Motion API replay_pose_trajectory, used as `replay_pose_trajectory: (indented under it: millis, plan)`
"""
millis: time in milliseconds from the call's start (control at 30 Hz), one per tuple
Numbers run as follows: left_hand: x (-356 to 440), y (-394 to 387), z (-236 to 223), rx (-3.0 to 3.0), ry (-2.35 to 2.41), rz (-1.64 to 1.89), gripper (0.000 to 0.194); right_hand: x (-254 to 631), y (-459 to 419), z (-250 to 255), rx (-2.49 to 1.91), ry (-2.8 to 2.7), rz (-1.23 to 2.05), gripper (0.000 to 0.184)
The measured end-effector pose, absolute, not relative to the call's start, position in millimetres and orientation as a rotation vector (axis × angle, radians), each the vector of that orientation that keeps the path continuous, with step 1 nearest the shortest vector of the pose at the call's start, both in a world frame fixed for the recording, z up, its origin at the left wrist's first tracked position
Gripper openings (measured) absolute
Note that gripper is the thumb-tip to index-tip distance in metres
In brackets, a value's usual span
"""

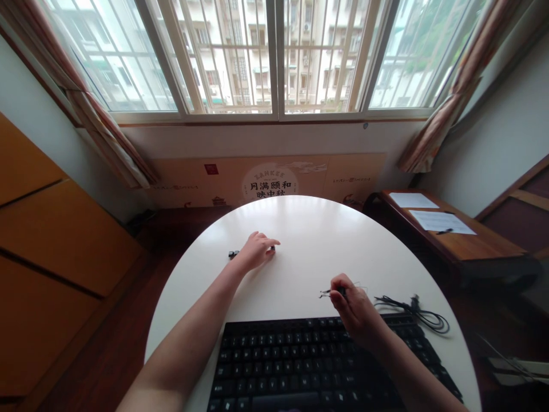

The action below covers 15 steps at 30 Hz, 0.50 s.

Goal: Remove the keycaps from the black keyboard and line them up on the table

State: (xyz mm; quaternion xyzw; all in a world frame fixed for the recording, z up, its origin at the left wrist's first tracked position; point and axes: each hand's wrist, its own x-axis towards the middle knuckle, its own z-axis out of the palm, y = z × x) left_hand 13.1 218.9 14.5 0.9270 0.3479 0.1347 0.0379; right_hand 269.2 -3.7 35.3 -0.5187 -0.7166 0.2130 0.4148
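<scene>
A thin wire tool [326, 293] is grasped in the closed right hand [352, 306], its bent metal prongs pointed leftward above the table and its dark middle mostly hidden by the fingers. At the left hand [257, 252], a small dark piece [273, 248] is framed by the thumb and fingertips; whether it is pinched or only touched cannot be told.

Beside the left wrist, small dark blocks [233, 254] are seen lying close together on the table, partly covered by the hand.

Nearer the body, a black keyboard [274, 366] is laid along the near part of the table. Its dark keys are set in rows and marked with pale characters, a long bar is shown at the bottom, and its right part is crossed by the right forearm. By its upper right corner, a black cable [429, 320] is gathered in loose loops.

All of this is carried by a round white table [300, 223]. To the right, white papers [444, 221] are spread on a wooden side table [489, 246]. Beyond, a barred window [274, 57] is flanked by tied curtains [107, 137].
</scene>
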Motion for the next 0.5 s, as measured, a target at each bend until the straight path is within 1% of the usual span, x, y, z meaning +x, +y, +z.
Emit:
replay_pose_trajectory:
  millis: [300, 500]
  plan:
    - [4.4, 220.8, 13.5, 2.884, 1.098, 0.371, 0.034, 270.3, -6.1, 31.8, -1.254, -1.764, 0.577, 0.023]
    - [1.8, 218.2, 17.3, 2.906, 1.13, 0.336, 0.034, 270.4, -5.1, 30.0, -1.262, -1.76, 0.598, 0.025]
